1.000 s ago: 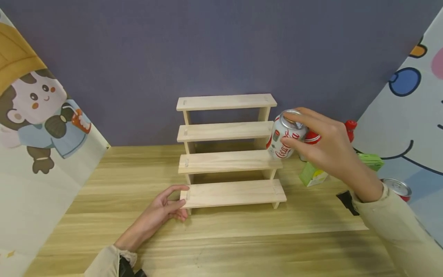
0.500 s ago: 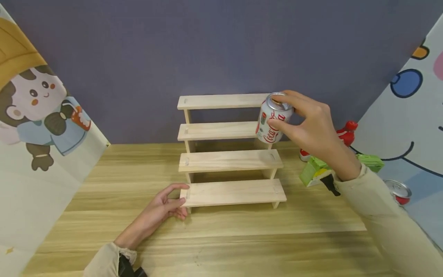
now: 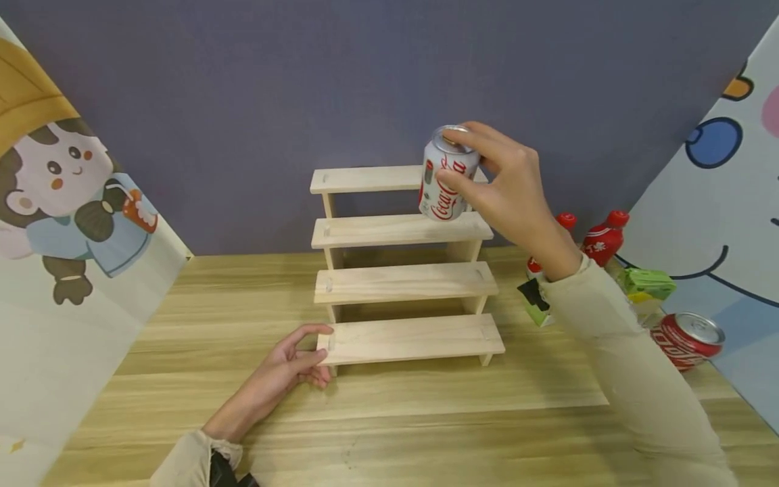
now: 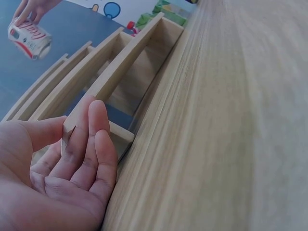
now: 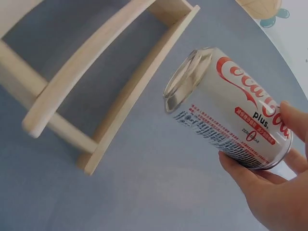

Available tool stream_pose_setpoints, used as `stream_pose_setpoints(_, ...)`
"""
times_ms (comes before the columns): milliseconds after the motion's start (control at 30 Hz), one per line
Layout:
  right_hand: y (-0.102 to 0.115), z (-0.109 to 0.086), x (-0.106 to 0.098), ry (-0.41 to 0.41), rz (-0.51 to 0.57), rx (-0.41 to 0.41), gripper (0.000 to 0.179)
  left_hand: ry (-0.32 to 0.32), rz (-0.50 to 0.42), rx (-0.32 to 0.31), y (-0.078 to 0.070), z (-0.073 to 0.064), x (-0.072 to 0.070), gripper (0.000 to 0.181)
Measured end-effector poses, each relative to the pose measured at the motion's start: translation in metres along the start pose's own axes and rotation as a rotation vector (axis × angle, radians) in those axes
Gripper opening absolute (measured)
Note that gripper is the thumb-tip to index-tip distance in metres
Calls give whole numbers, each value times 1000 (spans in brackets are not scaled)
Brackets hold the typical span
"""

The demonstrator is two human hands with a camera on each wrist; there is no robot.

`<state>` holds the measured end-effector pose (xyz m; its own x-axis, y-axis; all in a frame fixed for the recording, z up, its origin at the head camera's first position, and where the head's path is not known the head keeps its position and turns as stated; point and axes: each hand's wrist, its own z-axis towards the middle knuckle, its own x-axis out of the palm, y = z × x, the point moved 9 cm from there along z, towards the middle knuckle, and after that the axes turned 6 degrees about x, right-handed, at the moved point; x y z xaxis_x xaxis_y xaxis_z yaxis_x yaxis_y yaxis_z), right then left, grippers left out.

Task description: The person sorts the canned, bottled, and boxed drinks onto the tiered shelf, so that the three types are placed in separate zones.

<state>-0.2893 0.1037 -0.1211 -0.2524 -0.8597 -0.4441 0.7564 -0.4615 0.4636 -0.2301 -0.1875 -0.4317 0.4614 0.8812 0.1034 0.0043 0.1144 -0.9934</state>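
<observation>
A white Coca-Cola can [image 3: 443, 196] is up in the air in front of the upper boards of a four-tier wooden step rack [image 3: 404, 283]. My right hand [image 3: 511, 182] grips the can near its top, thumb on the near side. In the right wrist view the can [image 5: 236, 113] is apart from the rack, its "plus" lettering showing. Low at the rack's left side, my left hand [image 3: 292, 358] pinches the end of the lowest board. Thumb and fingers of that left hand [image 4: 72, 163] lie either side of the board end in the left wrist view.
Right of the rack stand two red-capped bottles, one [image 3: 604, 238] in plain sight. A green carton [image 3: 648, 284] and a red Coca-Cola can [image 3: 688, 341] are close to the right sleeve. A dark blue wall [image 3: 243, 135] rises behind the rack.
My right hand has carried the white can leftward and upward, from beside the rack to the front of its upper boards. My left hand keeps its place on the lowest board.
</observation>
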Motion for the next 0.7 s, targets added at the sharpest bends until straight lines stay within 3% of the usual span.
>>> stream_pose_setpoints(300, 6, 26, 28, -9, 135, 26, 38, -7, -21, -15, 4, -4, 3, 51)
stream_pose_setpoints(467, 22, 36, 38, -16, 117, 32, 35, -20, -12, -12, 6, -3, 3, 52)
stream_pose_setpoints(700, -6, 60, 60, -34, 116, 80, 37, -23, -6, -6, 1, -1, 1, 51)
